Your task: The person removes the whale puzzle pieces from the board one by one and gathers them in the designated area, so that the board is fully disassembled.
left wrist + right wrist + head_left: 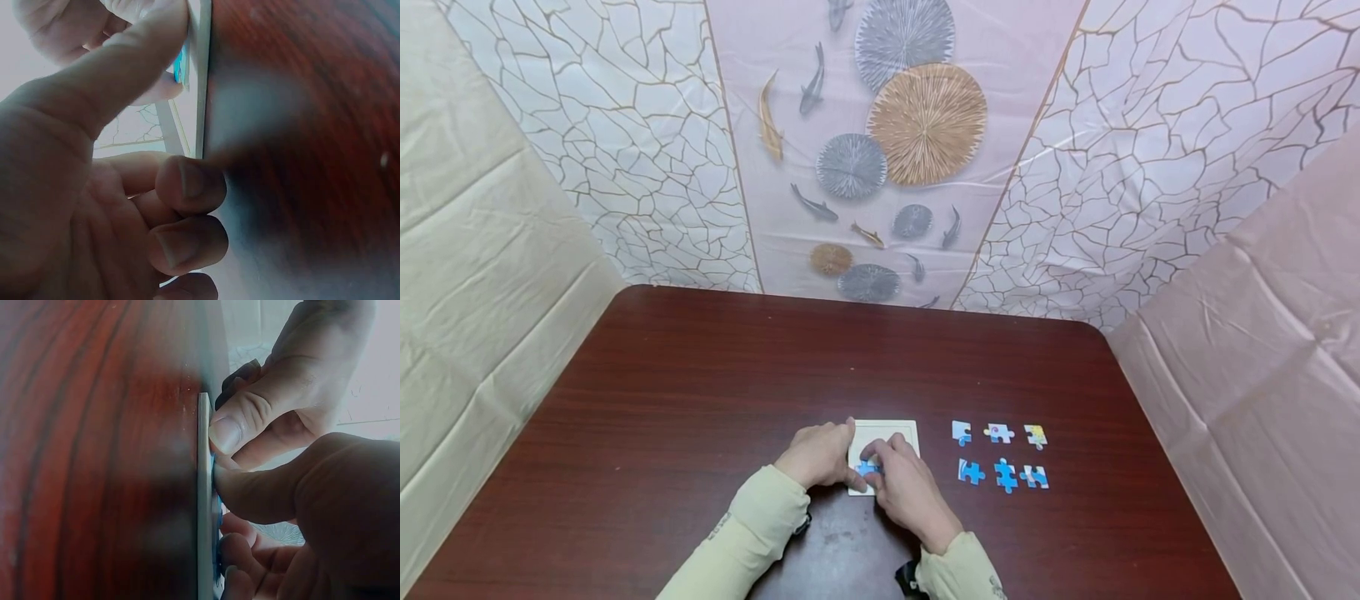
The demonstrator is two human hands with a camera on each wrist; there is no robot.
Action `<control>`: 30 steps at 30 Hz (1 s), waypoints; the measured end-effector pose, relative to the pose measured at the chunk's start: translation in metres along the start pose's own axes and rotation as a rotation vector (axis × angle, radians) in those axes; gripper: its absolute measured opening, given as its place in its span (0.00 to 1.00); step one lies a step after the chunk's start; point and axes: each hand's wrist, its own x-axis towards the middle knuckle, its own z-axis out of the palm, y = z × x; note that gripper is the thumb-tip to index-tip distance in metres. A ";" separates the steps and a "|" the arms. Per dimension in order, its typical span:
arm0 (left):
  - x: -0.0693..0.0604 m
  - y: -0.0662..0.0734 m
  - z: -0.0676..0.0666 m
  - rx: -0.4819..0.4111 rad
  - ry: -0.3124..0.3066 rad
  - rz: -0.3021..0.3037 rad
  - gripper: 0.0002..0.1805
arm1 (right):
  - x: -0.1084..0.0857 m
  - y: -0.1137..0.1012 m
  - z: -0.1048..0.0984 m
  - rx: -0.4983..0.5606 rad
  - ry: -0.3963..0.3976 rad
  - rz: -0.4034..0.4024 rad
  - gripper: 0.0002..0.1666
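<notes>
A small cream puzzle tray [887, 423] lies flat on the dark wooden table. My left hand [823, 454] holds the tray's left side, its thumb near the bottom left corner. In the left wrist view the fingers lie along the edge of the tray [201, 81]. My right hand [908, 487] reaches over the tray and pinches a blue jigsaw piece [867, 468] at its lower left, thumb and forefinger on either side. In the right wrist view both thumbs sit close together on the tray [204, 500]. The fingers partly hide the blue piece.
Right of the tray, several loose jigsaw pieces lie in two rows, among them a white and blue piece [961, 432], a yellow piece [1036, 436] and a blue piece [1006, 475]. Patterned cloth walls [670, 150] surround the table [700, 375].
</notes>
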 end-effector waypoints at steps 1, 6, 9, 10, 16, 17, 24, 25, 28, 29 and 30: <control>0.000 0.000 0.000 0.001 -0.003 -0.002 0.61 | 0.000 0.000 0.000 0.001 0.000 0.001 0.14; 0.001 -0.001 0.000 0.011 -0.007 0.000 0.61 | 0.001 -0.002 -0.001 0.010 -0.012 0.023 0.15; 0.001 -0.001 0.000 0.021 -0.009 0.002 0.62 | 0.001 -0.003 -0.002 0.019 -0.020 0.039 0.14; 0.001 -0.001 0.000 0.023 -0.010 0.002 0.62 | 0.001 -0.003 -0.002 0.021 -0.024 0.046 0.14; 0.000 -0.002 0.001 0.018 0.005 0.014 0.62 | 0.002 -0.004 -0.002 0.031 -0.034 0.052 0.12; -0.001 -0.002 0.001 0.015 0.006 0.016 0.62 | 0.002 -0.004 -0.002 0.033 -0.034 0.049 0.13; -0.002 -0.002 0.001 0.007 0.006 0.021 0.62 | 0.003 -0.004 -0.002 0.039 -0.051 0.053 0.15; -0.002 -0.002 0.001 0.006 0.007 0.021 0.62 | 0.003 -0.004 -0.002 0.037 -0.053 0.057 0.15; -0.002 -0.002 0.001 0.001 0.012 0.025 0.62 | 0.004 -0.004 -0.003 0.041 -0.052 0.054 0.17; -0.002 -0.002 0.001 -0.001 0.013 0.026 0.62 | 0.004 -0.004 -0.003 0.044 -0.052 0.052 0.17; -0.002 -0.002 0.001 -0.002 0.015 0.027 0.62 | 0.004 -0.004 -0.003 0.046 -0.052 0.050 0.17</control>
